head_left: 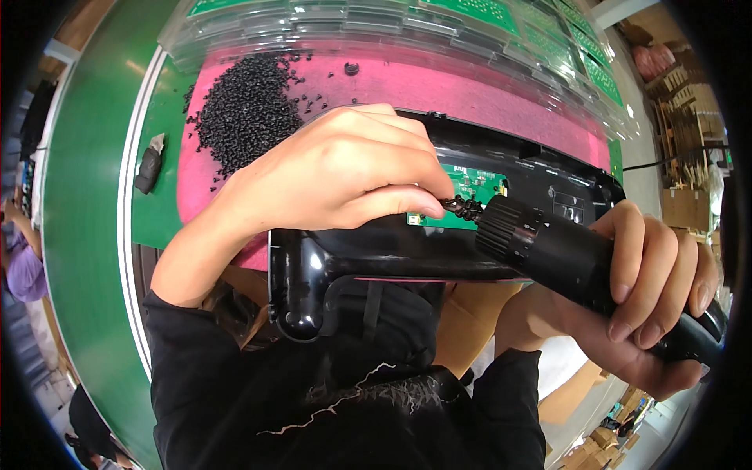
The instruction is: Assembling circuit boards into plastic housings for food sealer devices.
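Observation:
My right hand [650, 290] is wrapped round the body of a black electric screwdriver [560, 254], its front end pointing left. Small black screws [468, 210] cluster round the bit. At the tip of that cluster, my left hand [352, 168] pinches a screw between thumb and forefinger, its other fingers curled. Behind the tip, a green circuit board [470, 184] sits in a long, glossy black plastic housing [313, 262]. The housing lies across the near side of the pink mat, and my left hand hides part of it and of the board.
A heap of small black screws [247, 113] lies on the pink mat [470, 90], with several strays nearby. Stacked clear plastic trays [376, 35] holding green boards line the back. A small black object [148, 166] rests on the green table [98, 196] at left.

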Tool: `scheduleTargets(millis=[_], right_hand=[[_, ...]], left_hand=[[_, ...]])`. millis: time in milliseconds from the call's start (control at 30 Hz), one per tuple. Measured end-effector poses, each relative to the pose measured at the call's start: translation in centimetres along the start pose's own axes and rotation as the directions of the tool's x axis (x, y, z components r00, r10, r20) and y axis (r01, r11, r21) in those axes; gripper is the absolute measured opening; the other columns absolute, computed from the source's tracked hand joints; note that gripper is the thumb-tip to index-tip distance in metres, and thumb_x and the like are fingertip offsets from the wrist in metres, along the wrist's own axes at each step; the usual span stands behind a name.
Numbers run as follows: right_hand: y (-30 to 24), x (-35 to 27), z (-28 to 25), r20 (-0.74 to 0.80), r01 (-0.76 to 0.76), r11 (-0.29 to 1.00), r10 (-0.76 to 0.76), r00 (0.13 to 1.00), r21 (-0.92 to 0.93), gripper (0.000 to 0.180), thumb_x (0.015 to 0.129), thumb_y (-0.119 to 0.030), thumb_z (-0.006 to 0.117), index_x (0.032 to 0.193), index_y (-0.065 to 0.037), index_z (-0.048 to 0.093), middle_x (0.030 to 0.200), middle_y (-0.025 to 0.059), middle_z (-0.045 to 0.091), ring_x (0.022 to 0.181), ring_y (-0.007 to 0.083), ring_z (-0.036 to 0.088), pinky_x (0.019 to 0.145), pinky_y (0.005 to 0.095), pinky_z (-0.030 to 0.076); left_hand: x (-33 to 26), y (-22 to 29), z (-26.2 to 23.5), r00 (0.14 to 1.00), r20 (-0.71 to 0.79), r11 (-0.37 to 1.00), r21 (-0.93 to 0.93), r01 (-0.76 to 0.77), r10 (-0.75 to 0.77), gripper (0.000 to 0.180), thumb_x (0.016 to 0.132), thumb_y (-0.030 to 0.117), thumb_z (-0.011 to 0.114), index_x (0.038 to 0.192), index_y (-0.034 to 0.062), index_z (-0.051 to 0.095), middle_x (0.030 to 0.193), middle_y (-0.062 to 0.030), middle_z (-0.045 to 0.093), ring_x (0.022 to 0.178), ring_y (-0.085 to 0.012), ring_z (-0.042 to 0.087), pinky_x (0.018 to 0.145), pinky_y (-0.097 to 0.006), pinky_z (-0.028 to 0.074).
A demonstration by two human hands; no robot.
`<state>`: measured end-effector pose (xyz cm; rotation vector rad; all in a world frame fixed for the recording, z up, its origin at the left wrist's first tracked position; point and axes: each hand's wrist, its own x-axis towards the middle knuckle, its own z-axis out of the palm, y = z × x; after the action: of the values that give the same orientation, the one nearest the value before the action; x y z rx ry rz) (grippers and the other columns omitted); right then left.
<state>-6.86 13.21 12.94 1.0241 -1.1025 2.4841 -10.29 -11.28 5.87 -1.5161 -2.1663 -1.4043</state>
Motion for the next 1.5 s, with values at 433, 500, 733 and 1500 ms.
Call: scheduleTargets(millis=[433, 500, 733, 1500], right_hand=[[0.1, -1.2, -2.7, -0.203, -0.193, 0.906, 0.122, 0.972, -0.377, 0.053, 0.08, -0.053, 0.06, 0.095, -0.003, 0.05, 0.062, -0.0015, 0.049, 0.044, 0.007, 0.038, 0.05, 0.0236, 0.03], [0.2, -1.4, -3.1, -0.188, -0.189, 0.914, 0.128, 0.974, -0.358, 0.054, 0.079, -0.053, 0.061, 0.096, -0.004, 0.05, 0.062, -0.0015, 0.049, 0.044, 0.0069, 0.038, 0.05, 0.0234, 0.03], [0.6, -1.1, -3.7, -0.027, -0.199, 0.937, 0.2, 0.979, -0.286, 0.055, 0.077, -0.052, 0.069, 0.098, -0.005, 0.048, 0.063, -0.0024, 0.051, 0.045, 0.0056, 0.042, 0.05, 0.022, 0.031], [1.6, -0.1, -4.4, 0.23, -0.33, 0.918, 0.377, 0.897, -0.22, 0.068, 0.071, -0.066, 0.076, 0.096, -0.008, 0.049, 0.062, -0.0082, 0.051, 0.042, 0.0038, 0.045, 0.05, 0.0209, 0.034]], left_hand=[[-0.3, 0.2, 0.5, 0.981, 0.169, 0.971, 0.232, 0.052, -0.093, 0.021, 0.072, 0.013, 0.076, 0.09, 0.0064, 0.067, 0.119, -0.0097, 0.063, 0.086, -0.0238, 0.063, 0.074, -0.037, 0.051], [-0.3, 0.2, 0.6, 0.98, 0.168, 0.967, 0.249, 0.058, -0.102, 0.02, 0.072, 0.013, 0.076, 0.089, 0.0066, 0.067, 0.118, -0.0093, 0.062, 0.085, -0.0235, 0.063, 0.074, -0.037, 0.051], [-0.4, 0.0, 0.9, 0.982, 0.146, 0.96, 0.268, 0.08, -0.122, 0.018, 0.075, 0.011, 0.073, 0.093, 0.0086, 0.068, 0.112, -0.0063, 0.062, 0.079, -0.0203, 0.061, 0.068, -0.033, 0.05], [0.3, 0.8, 0.5, 0.999, -0.006, 0.916, 0.398, 0.044, -0.045, 0.018, 0.075, 0.004, 0.071, 0.093, 0.0034, 0.067, 0.1, -0.0078, 0.066, 0.086, -0.0261, 0.062, 0.075, -0.037, 0.049]])
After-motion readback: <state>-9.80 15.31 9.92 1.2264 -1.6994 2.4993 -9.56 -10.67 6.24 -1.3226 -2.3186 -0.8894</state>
